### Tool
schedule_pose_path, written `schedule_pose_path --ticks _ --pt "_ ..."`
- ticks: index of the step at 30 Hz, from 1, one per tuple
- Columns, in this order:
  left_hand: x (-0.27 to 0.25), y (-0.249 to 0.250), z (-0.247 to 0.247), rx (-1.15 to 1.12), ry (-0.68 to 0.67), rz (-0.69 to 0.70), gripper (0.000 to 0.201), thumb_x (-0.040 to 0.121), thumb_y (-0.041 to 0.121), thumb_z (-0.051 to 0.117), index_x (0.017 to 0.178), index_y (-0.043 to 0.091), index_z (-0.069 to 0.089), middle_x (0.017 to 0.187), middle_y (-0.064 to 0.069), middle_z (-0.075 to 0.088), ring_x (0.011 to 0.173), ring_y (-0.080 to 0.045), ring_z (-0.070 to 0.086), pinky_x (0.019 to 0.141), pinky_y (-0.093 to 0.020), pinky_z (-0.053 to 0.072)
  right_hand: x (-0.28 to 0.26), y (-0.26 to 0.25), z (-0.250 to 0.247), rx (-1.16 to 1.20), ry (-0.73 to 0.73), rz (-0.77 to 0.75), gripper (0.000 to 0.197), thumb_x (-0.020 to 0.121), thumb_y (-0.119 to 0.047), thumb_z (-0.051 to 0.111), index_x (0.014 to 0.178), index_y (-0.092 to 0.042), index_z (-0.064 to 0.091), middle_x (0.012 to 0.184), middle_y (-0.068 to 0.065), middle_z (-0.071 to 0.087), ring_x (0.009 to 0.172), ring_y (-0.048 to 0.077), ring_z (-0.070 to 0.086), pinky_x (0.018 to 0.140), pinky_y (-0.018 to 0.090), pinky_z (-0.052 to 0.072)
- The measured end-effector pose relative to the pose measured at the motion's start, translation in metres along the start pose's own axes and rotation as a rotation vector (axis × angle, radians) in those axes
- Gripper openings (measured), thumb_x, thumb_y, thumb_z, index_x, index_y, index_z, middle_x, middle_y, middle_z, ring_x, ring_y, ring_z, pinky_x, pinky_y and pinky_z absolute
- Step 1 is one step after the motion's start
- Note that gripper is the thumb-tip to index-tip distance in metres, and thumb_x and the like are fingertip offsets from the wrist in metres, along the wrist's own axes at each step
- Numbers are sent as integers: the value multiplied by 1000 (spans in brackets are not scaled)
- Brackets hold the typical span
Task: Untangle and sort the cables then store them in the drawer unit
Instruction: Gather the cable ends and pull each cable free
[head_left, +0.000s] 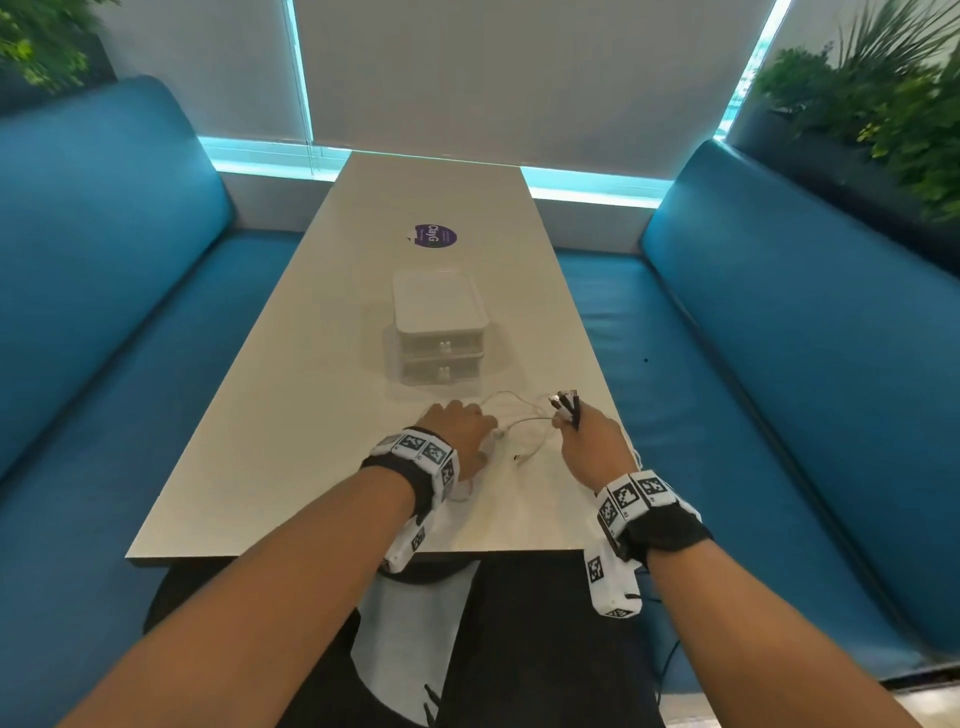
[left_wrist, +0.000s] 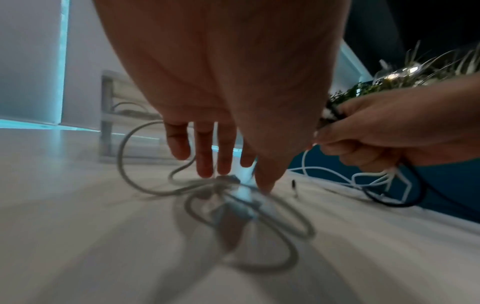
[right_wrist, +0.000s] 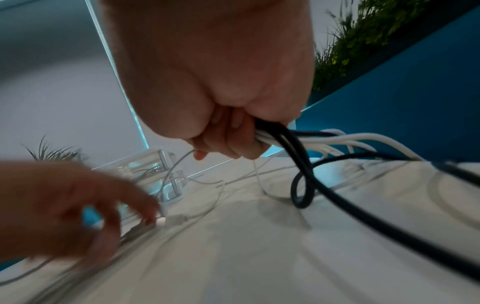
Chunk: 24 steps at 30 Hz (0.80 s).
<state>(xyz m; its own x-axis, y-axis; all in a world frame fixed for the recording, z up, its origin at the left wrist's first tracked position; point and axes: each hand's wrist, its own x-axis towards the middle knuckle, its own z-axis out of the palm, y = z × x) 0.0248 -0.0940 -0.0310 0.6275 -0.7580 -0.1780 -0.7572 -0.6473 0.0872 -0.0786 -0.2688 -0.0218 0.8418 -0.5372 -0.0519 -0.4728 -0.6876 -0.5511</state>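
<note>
Sorting looks barely begun in the head view. The right hand (head_left: 587, 441) grips a bunch of cable ends (head_left: 566, 405), black and white, held up just above the counter (head_left: 260, 441), while the left hand (head_left: 460, 434) lies over thin white cables (head_left: 514, 415) spread between the two hands. The drawer unit (head_left: 439, 332) stands just beyond them, both drawers pushed in — so storing is not yet under way here.

From the left wrist, the left hand's fingers (left_wrist: 202, 156) are straight and spread, their tips down at a plug (left_wrist: 228, 178) amid grey-white loops (left_wrist: 145, 164) on the counter; whether they touch it is blurred. The right hand shows at the side, closed round its bunch.

From the right wrist, the grip is a fist curled round two black cables (right_wrist: 298, 164) and several white ones (right_wrist: 337, 139), which trail off over the counter. Thin wires seem to lie inside the clear drawers already, though I cannot tell for sure. By my judgement most of the untangling and all the rest of the storing remain.
</note>
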Motion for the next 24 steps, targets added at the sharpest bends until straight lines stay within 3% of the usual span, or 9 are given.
schedule_pose_path --ticks 3,7,12,15,18,21,24 --pt "-6 -18 8 -30 -28 -73 52 92 43 58 140 25 49 143 -2 44 124 -29 43 104 -44 36 4 6 -7 22 46 82 17 97 -27 43 91 -28 59 94 4 66 88 29 62 84 46 53" --pt "-13 -36 4 36 -31 -190 49 91 48 57 132 21 53 135 -5 48 121 -30 45 103 -46 36 6 12 -12 -5 149 196 23 101 -26 40 110 -12 56 109 18 64 99 40 61 84 46 52" --pt "-17 -38 -2 146 -4 -246 44 90 48 57 122 17 55 129 -9 50 121 -31 45 103 -44 36 2 13 -11 -79 151 283 26 100 -21 38 118 -10 53 119 18 61 108 40 59 89 47 49" --pt "-16 -31 -1 115 54 -166 51 90 31 60 137 19 44 139 -10 44 127 -31 41 105 -43 36 -4 7 -6 -91 163 144 27 100 -20 40 118 -16 60 116 11 64 108 35 60 91 43 49" --pt "-13 -23 -1 98 60 -4 64 90 8 56 147 28 36 137 -5 47 125 -29 45 104 -43 37 -12 2 1 -124 170 -57 28 98 -20 47 121 -24 63 108 5 69 101 30 64 83 37 50" --pt "-12 -19 1 181 18 69 56 90 -3 48 137 26 52 126 -5 54 114 -29 50 96 -40 38 -14 1 8 -116 16 -138 32 99 -22 49 128 -24 61 100 11 72 91 33 67 80 40 55" --pt "-9 -20 5 154 41 83 40 93 -2 45 120 22 62 117 -3 58 108 -28 52 88 -35 36 -16 0 10 -73 -51 -220 33 98 -21 52 130 -23 62 106 11 73 96 32 67 83 33 51"
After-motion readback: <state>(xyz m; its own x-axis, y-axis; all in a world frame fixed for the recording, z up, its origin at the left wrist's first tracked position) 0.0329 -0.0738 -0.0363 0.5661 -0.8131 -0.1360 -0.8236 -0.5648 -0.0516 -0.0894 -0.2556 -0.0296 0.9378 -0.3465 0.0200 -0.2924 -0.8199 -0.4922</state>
